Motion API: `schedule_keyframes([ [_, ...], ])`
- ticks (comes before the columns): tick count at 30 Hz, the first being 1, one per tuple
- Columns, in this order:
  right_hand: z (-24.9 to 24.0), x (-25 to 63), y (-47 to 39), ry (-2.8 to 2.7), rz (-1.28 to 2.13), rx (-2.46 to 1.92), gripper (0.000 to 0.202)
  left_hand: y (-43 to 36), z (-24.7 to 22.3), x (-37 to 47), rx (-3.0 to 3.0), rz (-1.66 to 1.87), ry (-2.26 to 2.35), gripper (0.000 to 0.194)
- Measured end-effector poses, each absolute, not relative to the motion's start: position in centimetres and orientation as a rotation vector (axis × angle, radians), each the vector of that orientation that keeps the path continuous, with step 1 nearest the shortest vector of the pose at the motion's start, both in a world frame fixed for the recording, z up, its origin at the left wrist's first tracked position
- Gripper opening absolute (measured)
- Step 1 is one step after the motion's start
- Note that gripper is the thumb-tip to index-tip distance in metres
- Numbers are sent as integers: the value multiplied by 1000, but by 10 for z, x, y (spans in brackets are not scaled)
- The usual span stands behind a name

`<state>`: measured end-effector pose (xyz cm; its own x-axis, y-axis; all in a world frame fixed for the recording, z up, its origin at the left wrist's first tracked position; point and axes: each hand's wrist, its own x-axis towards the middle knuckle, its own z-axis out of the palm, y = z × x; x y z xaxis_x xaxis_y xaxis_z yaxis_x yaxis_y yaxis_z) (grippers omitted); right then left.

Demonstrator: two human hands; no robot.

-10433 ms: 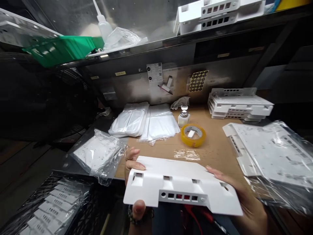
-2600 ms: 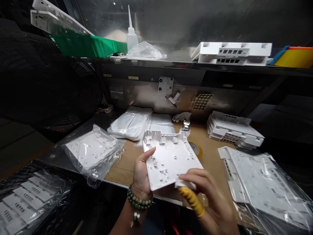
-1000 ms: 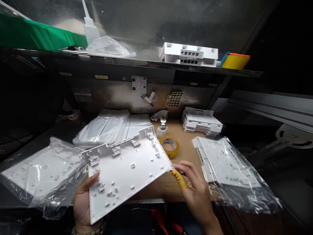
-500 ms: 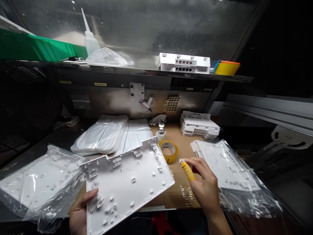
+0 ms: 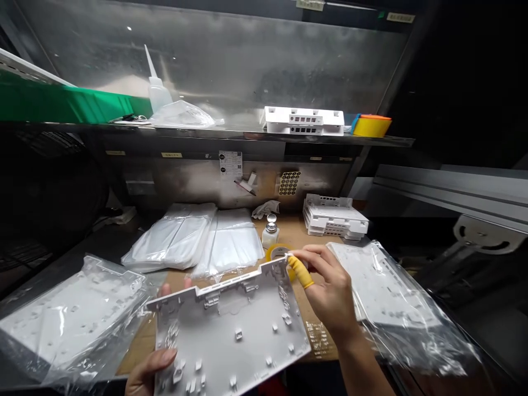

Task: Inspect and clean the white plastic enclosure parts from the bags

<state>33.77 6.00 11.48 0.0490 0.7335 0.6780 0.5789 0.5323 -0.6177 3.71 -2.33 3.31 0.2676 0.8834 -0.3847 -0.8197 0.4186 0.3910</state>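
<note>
1. Apparently, we were busy with one corner of the white cover (image 5: 225, 344), and we judged the step in hand to be fine fingertip work along its rim.
2. We held the cover tilted above the near edge of the bench (image 5: 142, 349), its studded inner face towards us.
3. Our left hand (image 5: 150, 371) gripped it at the left side, thumb on the inner face, fingers curled behind.
4. Our right hand (image 5: 330, 283) was pinched closed on a small white scrap (image 5: 287, 256) at the far right corner, a yellow sleeve (image 5: 302, 272) on what looked like the thumb.
5. As we judged it, the next move called for a firm left grip and light, exact pressure from the right.
6. We could not tell what the scrap was, nor whether it touched the rim; our fingertips hid most of it.
7. We saw nothing of the cover's outer face, and the picture's bottom edge cut off its near left part.
8. Our right hand and the corner partly hid the tape (image 5: 270, 252).
</note>
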Motion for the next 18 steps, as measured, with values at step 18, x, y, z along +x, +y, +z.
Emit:
schedule_keyframes([
  [18, 133, 270, 20, -1611, 198, -768, 25, -2, 95, 145, 992, 1708, 977, 35],
])
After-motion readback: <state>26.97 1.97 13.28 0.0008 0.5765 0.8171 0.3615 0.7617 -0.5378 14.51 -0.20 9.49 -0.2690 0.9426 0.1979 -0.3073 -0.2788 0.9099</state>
